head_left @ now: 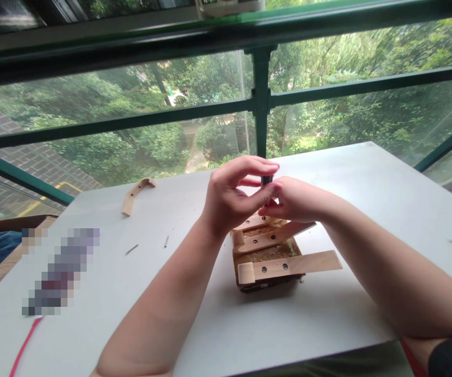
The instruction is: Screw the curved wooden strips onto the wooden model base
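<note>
Two bare hands meet just above a wooden assembly [269, 250] near the middle of the white table [386, 209]. The left hand [231, 198] arches in from 9 o'clock, its thumb and fingers pinching a small dark piece [266, 180]. The right hand [297, 200] comes in from 3 o'clock and presses its fingertips against the same piece lower down. What that piece is cannot be told. The assembly sits at 6 o'clock of the hands, with pale slats screwed across a darker base. A curved wooden strip [134, 195] rests at 10 o'clock from it. Two loose nails [131, 250] lie at 9 o'clock, well apart from it, and a red cord [23, 346] lies at 8 o'clock
</note>
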Action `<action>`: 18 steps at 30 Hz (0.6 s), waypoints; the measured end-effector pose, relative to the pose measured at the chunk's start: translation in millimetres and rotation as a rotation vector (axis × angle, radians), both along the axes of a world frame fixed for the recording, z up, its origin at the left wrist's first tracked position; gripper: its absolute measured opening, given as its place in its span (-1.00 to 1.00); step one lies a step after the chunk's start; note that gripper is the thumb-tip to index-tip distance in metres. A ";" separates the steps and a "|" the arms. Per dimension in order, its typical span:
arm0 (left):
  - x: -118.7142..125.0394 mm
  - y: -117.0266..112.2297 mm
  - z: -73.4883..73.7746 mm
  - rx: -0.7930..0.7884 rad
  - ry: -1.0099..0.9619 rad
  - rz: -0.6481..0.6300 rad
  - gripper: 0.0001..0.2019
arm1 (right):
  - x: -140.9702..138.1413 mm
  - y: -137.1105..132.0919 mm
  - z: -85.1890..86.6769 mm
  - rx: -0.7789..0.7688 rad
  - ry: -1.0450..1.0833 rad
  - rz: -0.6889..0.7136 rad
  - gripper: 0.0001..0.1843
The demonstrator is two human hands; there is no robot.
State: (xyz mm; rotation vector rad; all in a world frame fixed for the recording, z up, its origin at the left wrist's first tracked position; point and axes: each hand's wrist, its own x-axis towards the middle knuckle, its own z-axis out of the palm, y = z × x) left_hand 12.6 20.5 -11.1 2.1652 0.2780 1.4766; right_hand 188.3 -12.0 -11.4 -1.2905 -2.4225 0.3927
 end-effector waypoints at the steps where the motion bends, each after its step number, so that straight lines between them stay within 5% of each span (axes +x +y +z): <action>1: -0.5 1.3 0.6 0.025 0.000 0.010 -0.77 | -0.2 0.2 -0.9 -0.002 -0.011 -0.010 -0.81; 18: -0.5 1.0 1.7 0.059 0.012 -0.004 -0.81 | 2.2 -2.4 5.1 -0.061 0.005 0.041 -0.90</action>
